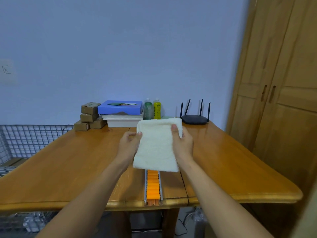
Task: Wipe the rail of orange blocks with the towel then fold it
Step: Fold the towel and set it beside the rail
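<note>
White towel (157, 146) over orange-block rail (153, 188)

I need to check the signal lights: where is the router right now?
The router sits at the table's far right edge, just right of the towel, near the wall.

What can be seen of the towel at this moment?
The towel is cream-white, fluffy terry cloth, apparently doubled into a rough rectangle. Both hands hold it up over the table: the left hand pinches its left edge, the right hand grips its right side. Its lower edge hides the far end of the rail of orange blocks.
</note>
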Available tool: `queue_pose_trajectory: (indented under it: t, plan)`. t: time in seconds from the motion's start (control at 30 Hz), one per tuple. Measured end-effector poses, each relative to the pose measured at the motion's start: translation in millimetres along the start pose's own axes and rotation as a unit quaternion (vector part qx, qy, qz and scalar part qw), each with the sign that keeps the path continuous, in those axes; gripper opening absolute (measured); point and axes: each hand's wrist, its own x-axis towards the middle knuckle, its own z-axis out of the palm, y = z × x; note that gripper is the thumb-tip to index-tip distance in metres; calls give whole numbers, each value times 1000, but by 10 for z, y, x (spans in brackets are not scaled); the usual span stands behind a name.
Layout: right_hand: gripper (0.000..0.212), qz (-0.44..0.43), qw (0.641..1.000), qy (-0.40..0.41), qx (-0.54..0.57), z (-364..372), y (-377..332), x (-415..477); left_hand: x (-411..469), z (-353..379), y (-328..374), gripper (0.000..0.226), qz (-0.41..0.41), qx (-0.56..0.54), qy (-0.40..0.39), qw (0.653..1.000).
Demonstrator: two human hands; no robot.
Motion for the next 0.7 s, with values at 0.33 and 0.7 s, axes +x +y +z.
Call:
queue_pose_trajectory:
  t: [0.33,0.7]
  plan:
    - [26,-16,990,38,-133,205,30,32,-156,369,241,16,69,19,-100,992]
    - [36,-85,978,-80,-175,227,-76,-155,-200,517,363,36,-17,-178,-128,976]
